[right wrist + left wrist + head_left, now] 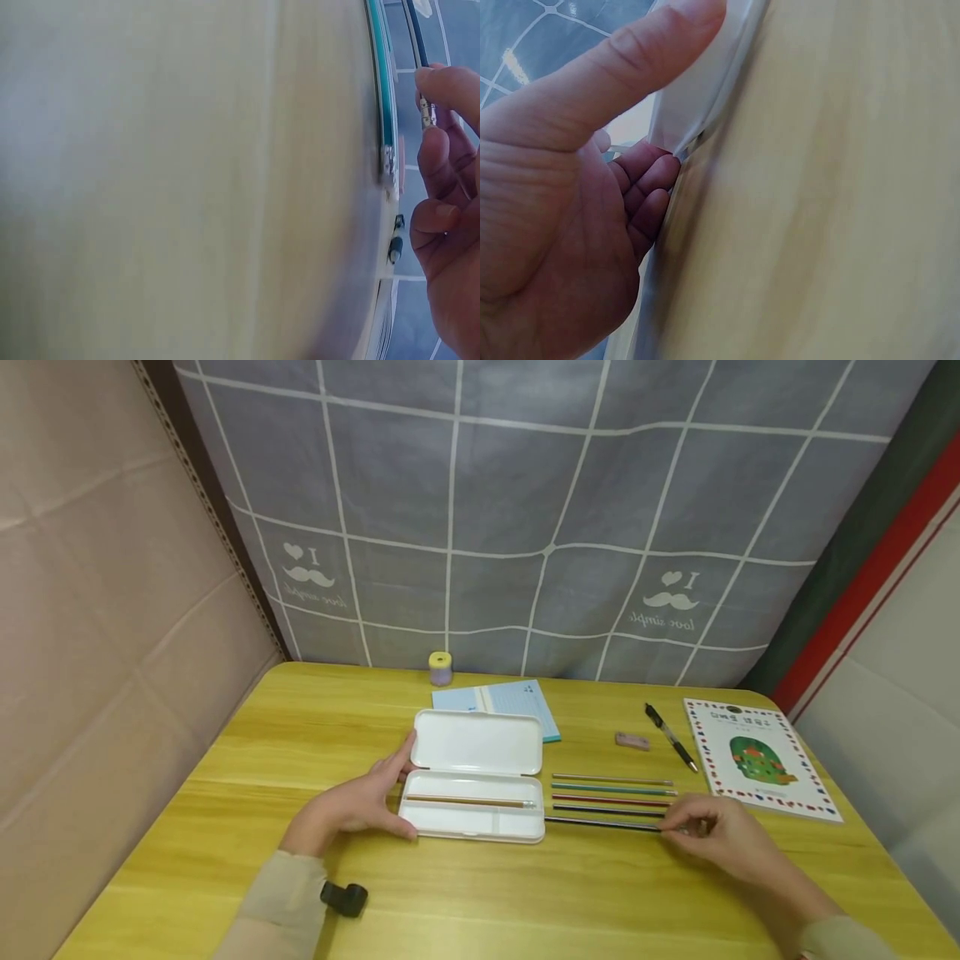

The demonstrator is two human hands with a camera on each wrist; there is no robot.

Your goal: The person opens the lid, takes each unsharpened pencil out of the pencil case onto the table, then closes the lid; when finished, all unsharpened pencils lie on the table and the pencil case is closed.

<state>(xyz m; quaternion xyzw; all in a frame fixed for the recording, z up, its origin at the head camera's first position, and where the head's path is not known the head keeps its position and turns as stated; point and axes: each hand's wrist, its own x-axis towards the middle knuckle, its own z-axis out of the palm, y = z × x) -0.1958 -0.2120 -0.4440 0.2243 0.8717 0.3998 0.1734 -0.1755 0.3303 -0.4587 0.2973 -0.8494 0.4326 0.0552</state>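
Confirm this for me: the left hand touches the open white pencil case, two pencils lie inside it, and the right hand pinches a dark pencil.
Not quite: the head view shows only one pencil inside, not two. The left hand does touch the open white pencil case, and the right hand pinches a dark pencil.

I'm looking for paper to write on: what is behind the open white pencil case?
Behind the white pencil case, a blue notepad shows its far and right parts; farther back stands a yellow-topped purple container. The open lid hides the notepad's near part from view.
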